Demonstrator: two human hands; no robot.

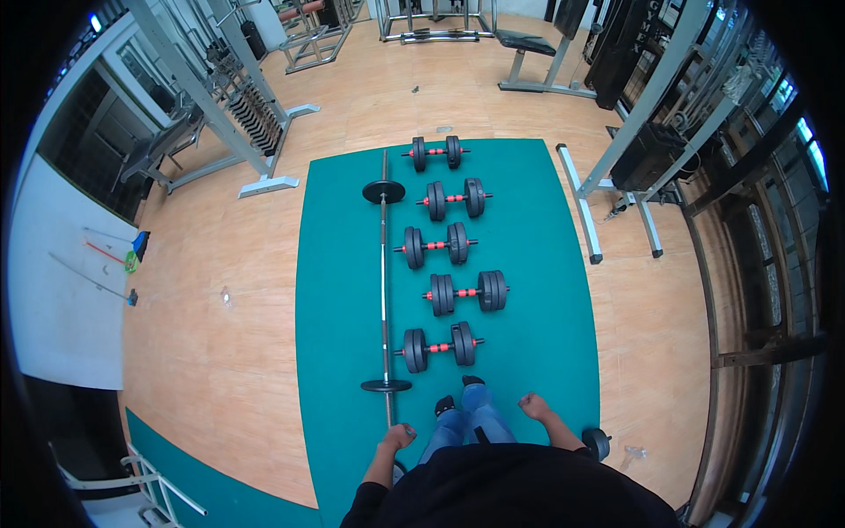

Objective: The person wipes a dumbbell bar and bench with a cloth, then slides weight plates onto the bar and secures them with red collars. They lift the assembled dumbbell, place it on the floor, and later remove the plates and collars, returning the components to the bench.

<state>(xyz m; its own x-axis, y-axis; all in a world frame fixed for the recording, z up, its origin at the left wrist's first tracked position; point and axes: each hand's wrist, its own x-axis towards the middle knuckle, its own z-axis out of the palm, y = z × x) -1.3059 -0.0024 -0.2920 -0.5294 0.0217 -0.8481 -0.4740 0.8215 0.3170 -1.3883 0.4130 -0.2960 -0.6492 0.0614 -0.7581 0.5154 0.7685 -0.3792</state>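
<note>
- Barbell (384,290): lengthwise on green mat (546,308), left of frame centre; lower end by left hand. One plate toward each end, likely for balance and to prop the bar off the mat.
- Left hand (401,436): bottom centre, beside barbell's lower end; touching or not, can't tell. Fingers look curled together, no object seen in them.
- Right hand (533,406): lower frame, right of the knees, over mat. Fingers curled in, fist-like, no object seen; probably just arm at rest.
- Nearest dumbbell (438,348): just beyond feet (473,381), red grip crosswise.
- Four more dumbbells (466,293): column up to mat's top edge, all crosswise, gaps between; presumably spaced so plates don't knock and grips stay reachable. Column sits right of barbell, apart from its bar.
- Dark weight (596,443): lower right, at mat edge, partly hidden by body.
- Mat: under all these, likely floor protection.
</note>
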